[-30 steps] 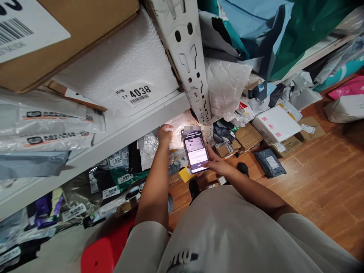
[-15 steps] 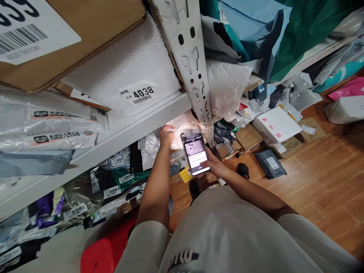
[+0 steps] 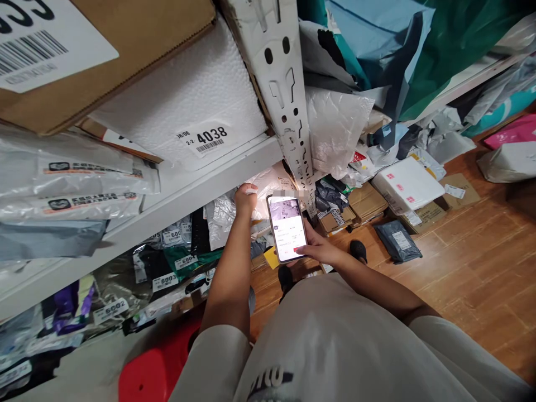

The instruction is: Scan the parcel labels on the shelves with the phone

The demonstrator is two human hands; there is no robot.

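Note:
My right hand is closed round a smartphone with a lit screen, its thumb over a red spot low on the display. Farther in, under the shelf, my left hand has its fingers closed at the edge of a pale plastic parcel bag. A bright light falls on that bag behind the phone. The left fingertips are partly hidden, but they appear to pinch the bag. A grey-white plastic parcel lies just left of this hand.
A perforated metal shelf post rises beside the hands. On the upper shelf sits a white parcel labelled 4038. Labelled bags fill the lower shelf. A red stool stands below; boxes lie on the wooden floor.
The phone's screen has changed from a dark view with a pop-up to a white page with a red spot under my thumb. Both hands stay nearly where they were.

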